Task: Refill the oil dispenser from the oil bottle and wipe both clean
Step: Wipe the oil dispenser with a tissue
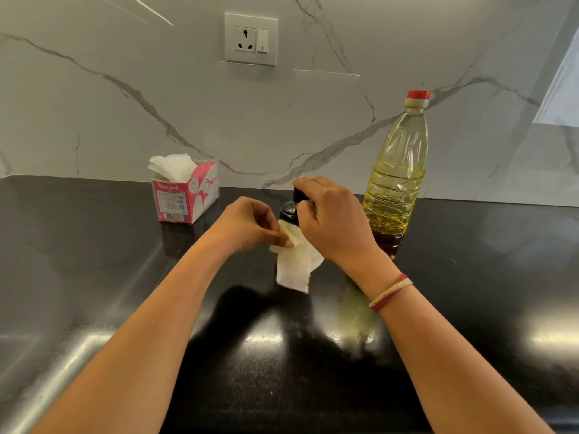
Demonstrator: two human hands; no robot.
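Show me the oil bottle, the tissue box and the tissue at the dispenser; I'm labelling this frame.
oil bottle [395,170]: head view, on its clear body.
tissue box [175,200]: head view, on its pink front face.
tissue [294,267]: head view, on the hanging white sheet.

Both your forearms are bare, with no sleeves in view. Your right wrist carries a band of red thread [390,296] with a pale cream cord wound alongside it. Your left wrist wears nothing. No rings show on the fingers of your left hand [247,225] or right hand [332,219].
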